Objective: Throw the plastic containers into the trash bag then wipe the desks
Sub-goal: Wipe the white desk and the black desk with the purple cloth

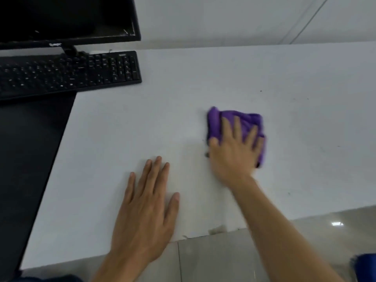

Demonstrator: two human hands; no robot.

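Soft, even, fairly bright light falls on the white desk (203,82), leaving only faint, diffuse shadows beside the flat left hand (146,202) and under the purple cloth (234,121). A small bright glare spot shines on the glossy floor tile (337,223) at the lower right, while the monitor screen (61,15) at the upper left reads as a nearly featureless black. The whole frame is soft and compressed, the right hand (234,151) and its forearm are smeared by motion blur, the keyboard (67,74) legends are illegible, and the wide-angle lens slants the desk edges towards the frame borders.
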